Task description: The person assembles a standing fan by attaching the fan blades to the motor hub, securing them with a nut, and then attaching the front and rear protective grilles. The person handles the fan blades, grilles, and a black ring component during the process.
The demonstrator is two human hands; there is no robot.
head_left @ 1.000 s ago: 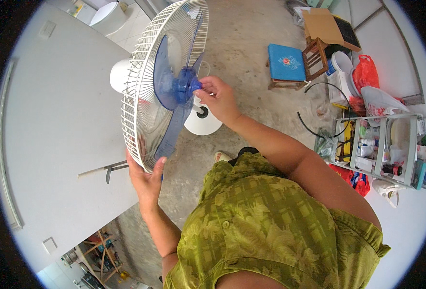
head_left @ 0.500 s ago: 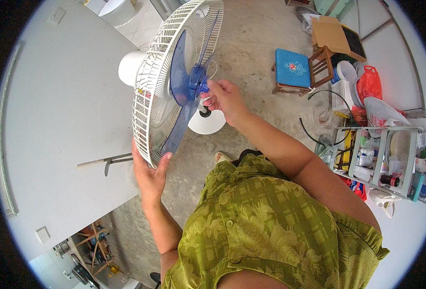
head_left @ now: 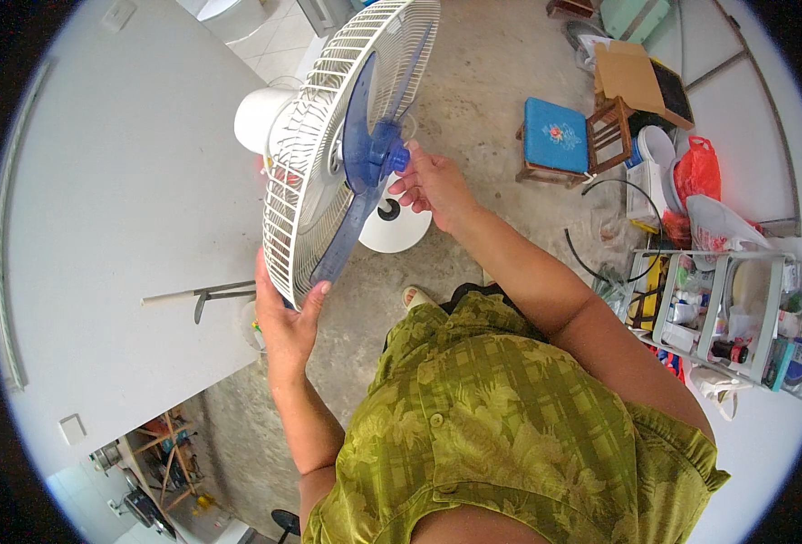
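A white electric fan [head_left: 294, 177] with its front grille off stands tilted before me, its blue translucent blades [head_left: 357, 122] uncovered. My left hand [head_left: 288, 331] grips the lower rim of the white rear grille [head_left: 283, 258], the thumb on the front and the fingers behind. At the middle of the blades sits a small blue knob [head_left: 400, 160]. Beside it is my right hand [head_left: 433, 190], fingers bent and apart around the knob, whose end shows between them. Below stands the fan's round white base [head_left: 396, 231].
A pale grey panel [head_left: 147, 199] with a thin handle-like bar [head_left: 202, 295] fills the left. On the concrete floor [head_left: 473, 100] stands a wooden chair with a blue seat [head_left: 555, 134]. Right of it are a cardboard box [head_left: 632, 72], a red bag [head_left: 696, 168] and a loaded shelf rack [head_left: 718, 308].
The fan and both hands appear slightly farther right and lower. My right fingers, pinching the blue knob before, have loosened and more of the knob shows. The left hand keeps its hold.
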